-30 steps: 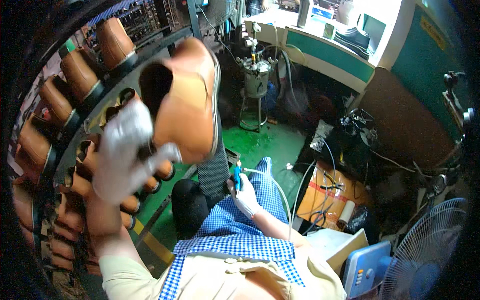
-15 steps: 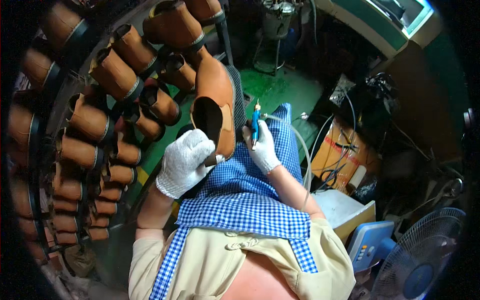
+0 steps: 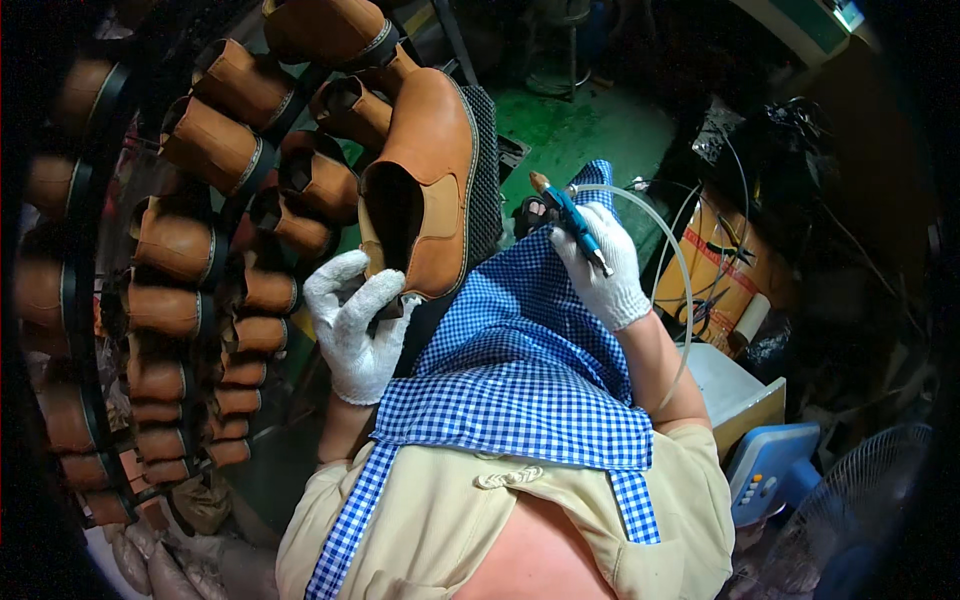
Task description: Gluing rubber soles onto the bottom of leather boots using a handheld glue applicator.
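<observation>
A brown leather ankle boot (image 3: 430,140) with a tan side panel and a dark, textured sole hangs toe-away over my lap, its opening facing me. My left hand (image 3: 358,325), in a white knit glove, pinches the boot's back edge at the heel between fingers and thumb. To the right of the boot, my white-gloved right hand (image 3: 608,268) is closed around a slim blue pen-shaped air tool (image 3: 580,228). The tool's brass-coloured tip tilts up and left, apart from the boot. A clear hose (image 3: 672,240) runs from the tool past my right forearm.
Racks at the left carry rows of similar brown boots (image 3: 175,245). Beyond my right arm, pliers (image 3: 730,252) and cables lie on a cardboard box (image 3: 700,290). Nearer stand a white-topped box (image 3: 715,385) and a blue fan (image 3: 775,470). Blue checked apron cloth (image 3: 520,330) covers my lap.
My left hand has turned and shifted its fingers on the boot's heel. My right hand has moved right, away from the boot, and the tool has tipped from upright to slanting left.
</observation>
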Demonstrator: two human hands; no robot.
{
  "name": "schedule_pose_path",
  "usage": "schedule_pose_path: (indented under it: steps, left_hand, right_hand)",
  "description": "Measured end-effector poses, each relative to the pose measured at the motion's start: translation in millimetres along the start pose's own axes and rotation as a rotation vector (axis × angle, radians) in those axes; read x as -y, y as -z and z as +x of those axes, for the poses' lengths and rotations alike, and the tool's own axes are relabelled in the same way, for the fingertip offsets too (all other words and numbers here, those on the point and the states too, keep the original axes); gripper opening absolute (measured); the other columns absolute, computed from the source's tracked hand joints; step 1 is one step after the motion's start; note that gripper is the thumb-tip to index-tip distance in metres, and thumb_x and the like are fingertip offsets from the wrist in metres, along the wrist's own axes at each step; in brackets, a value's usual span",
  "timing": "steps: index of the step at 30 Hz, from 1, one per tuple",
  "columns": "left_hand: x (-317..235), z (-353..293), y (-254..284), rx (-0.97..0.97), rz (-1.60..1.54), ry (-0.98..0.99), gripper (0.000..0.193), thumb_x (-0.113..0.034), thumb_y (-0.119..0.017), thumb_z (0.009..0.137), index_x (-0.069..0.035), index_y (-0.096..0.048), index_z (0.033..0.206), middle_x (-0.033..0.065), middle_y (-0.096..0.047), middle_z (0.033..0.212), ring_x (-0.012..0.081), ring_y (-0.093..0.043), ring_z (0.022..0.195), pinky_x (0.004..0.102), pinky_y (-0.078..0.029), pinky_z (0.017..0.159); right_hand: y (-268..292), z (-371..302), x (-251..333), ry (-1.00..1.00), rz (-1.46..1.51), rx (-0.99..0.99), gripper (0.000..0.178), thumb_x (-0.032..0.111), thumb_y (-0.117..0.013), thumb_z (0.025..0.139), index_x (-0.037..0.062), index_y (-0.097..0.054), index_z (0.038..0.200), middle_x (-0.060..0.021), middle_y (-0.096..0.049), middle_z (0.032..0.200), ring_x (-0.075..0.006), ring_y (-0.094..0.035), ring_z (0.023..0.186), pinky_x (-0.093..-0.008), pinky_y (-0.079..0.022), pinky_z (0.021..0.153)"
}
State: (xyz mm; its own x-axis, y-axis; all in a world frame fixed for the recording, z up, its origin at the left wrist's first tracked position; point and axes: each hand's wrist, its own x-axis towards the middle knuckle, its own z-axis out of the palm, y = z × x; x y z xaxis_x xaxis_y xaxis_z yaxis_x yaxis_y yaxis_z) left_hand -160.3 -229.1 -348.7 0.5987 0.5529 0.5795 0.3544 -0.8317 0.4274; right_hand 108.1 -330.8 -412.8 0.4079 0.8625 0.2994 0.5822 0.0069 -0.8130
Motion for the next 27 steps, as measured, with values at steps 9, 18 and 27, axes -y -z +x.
schedule_pose_path:
  steps: [9, 18, 27]
  left_hand:
    - [2, -9, 7, -0.06, 0.022, 0.004, 0.051, 0.0, -0.08, 0.074, -0.013, -0.061, 0.119, 0.0119, -0.05, 0.121, 0.0252, -0.054, 0.108, 0.0339, -0.048, 0.089]
    - [6, -18, 15, 0.045, -0.01, 0.056, 0.057, 0.001, -0.079, 0.077, -0.013, -0.053, 0.125, 0.0093, -0.047, 0.127, 0.0228, -0.052, 0.114, 0.0312, -0.048, 0.091]
    - [9, -13, 16, 0.015, -0.034, 0.083, 0.054, 0.001, -0.079, 0.076, -0.01, -0.054, 0.123, 0.0098, -0.05, 0.127, 0.0246, -0.053, 0.115, 0.0335, -0.048, 0.094]
  right_hand:
    - [-16, -20, 16, -0.026, 0.313, 0.131, 0.018, 0.018, -0.067, 0.09, 0.0026, -0.058, 0.087, -0.0103, -0.05, 0.079, -0.0269, -0.054, 0.069, -0.0373, -0.044, 0.062]
    - [-35, -22, 16, -0.16, 0.404, 0.142, 0.027, 0.026, -0.066, 0.094, 0.004, -0.053, 0.084, -0.008, -0.048, 0.073, -0.0216, -0.048, 0.062, -0.0341, -0.041, 0.058]
    - [-46, -23, 26, -0.113, 0.395, 0.117, 0.024, 0.021, -0.068, 0.091, 0.0056, -0.054, 0.079, -0.0092, -0.052, 0.071, -0.026, -0.054, 0.06, -0.0356, -0.044, 0.056]
